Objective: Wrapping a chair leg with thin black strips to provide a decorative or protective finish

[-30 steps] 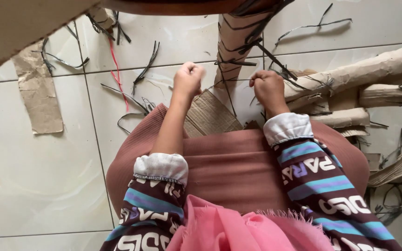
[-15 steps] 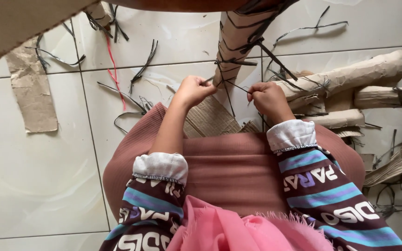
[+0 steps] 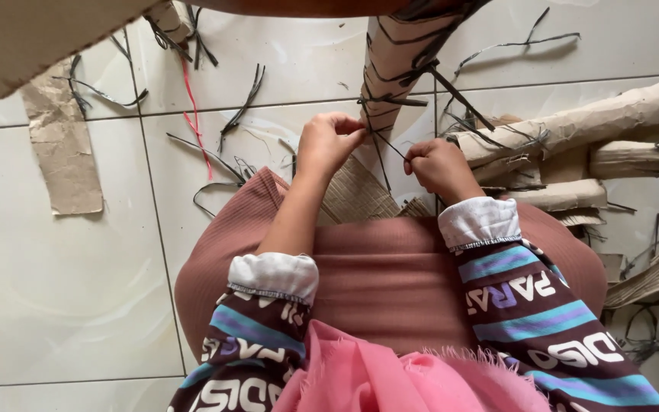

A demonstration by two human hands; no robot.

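- Head view, left to right: cardboard strip point(image 3: 62, 160) lies flat on the tile floor point(image 3: 55, 305), well left of our hands; loose black ties point(image 3: 242, 103) and a red strand point(image 3: 192, 114) are scattered between it and us.
- Our left hand point(image 3: 329, 145) is closed in a pinch; fingertips hold 1 end of a thin black tie point(image 3: 385, 145). No gap visible between thumb and fingers.
- The tie runs from that pinch down and right to our right hand point(image 3: 438, 166), roughly a shallow diagonal across the gap between both hands. It looks taut.
- Our right hand is fisted around the other end, knuckles up, thumb side toward the left hand.
- Tie's upper part sits just in front of the cardboard-wrapped leg point(image 3: 398, 69), which stands straight ahead of us, between the 2 hands and slightly beyond them. Leg's long axis runs away from us, top of frame toward our lap, tilted a bit left at the near end.
- Several black ties already band the leg crosswise to that axis.
- Left hand is nearer the leg, almost touching the wrap; right hand sits lower and farther off.
- Right of us: 3 or so rolled cardboard bundles point(image 3: 573, 122), long axes left-right, tied with black strips, near the right hand but apart.
- Corrugated sheet point(image 3: 356, 194) rests on our lap under both hands.
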